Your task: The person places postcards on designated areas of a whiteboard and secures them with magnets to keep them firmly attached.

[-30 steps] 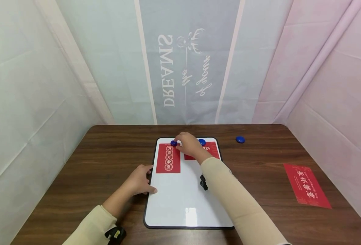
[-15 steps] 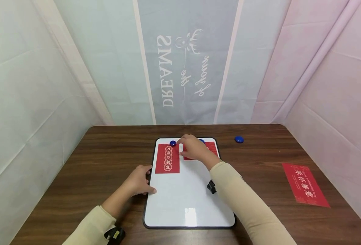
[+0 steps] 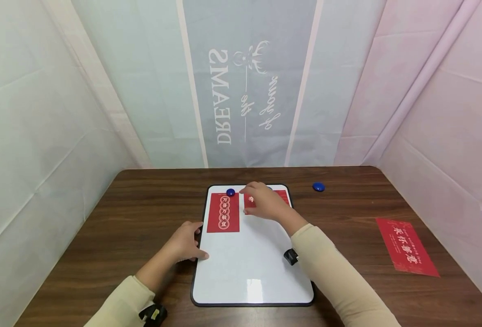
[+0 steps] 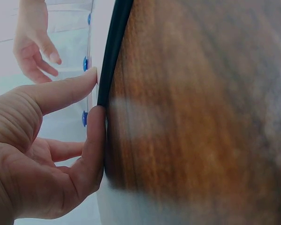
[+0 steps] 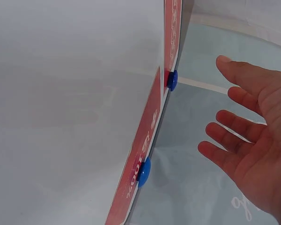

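Your left hand (image 3: 184,245) rests at the near left edge of the white, black-rimmed magnetic board (image 3: 249,268) lying flat on the dark wooden table (image 3: 143,213); its thumb lies on the white face and a finger presses the rim, gripping nothing. Farther up, your right hand (image 3: 265,202) hovers over the second red paper card (image 3: 282,196), fingers spread and relaxed, holding nothing. Left of it, a small round blue magnet (image 3: 230,192) pins the tall red paper card (image 3: 223,212). Beyond, a loose blue magnet (image 3: 318,186) sits on the table.

Loose blue magnet (image 3: 318,186); red card (image 3: 406,246), table (image 3: 122,213)
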Motion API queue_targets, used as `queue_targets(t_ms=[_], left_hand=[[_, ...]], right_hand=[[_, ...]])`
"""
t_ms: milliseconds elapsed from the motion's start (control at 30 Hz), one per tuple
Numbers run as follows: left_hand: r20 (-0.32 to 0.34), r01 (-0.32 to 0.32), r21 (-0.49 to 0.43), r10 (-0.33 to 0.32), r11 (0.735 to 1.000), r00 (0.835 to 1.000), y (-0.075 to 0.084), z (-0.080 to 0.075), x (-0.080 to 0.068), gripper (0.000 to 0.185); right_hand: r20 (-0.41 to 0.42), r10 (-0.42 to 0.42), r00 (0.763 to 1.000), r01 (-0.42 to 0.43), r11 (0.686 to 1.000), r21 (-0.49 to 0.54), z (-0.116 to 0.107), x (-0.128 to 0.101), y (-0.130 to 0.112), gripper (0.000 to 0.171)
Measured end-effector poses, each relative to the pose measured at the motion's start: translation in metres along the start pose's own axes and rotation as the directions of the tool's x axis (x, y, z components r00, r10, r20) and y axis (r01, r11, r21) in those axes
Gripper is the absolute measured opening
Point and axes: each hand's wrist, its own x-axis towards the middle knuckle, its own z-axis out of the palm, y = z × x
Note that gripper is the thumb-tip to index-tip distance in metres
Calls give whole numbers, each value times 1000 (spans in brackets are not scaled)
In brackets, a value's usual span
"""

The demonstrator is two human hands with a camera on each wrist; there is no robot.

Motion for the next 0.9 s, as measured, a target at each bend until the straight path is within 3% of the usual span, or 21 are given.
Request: queue_targets(t_ms=[400,667,900], left_hand=[[-1,-6,-3,6,1000,1000,1,0,-1,91],[1,-7,-10,7,1000,1000,0,0,-1,91],[1,-3,-7,3,1000,1000,-1,0,0,92]], right_hand=[[-32,-61,998,61,998,10,-8,-19,1,62],[-131,-89,987,91,996,8,-16,-37,5,63],[-163,-57,985,59,998,6,-23,-50,8,66]])
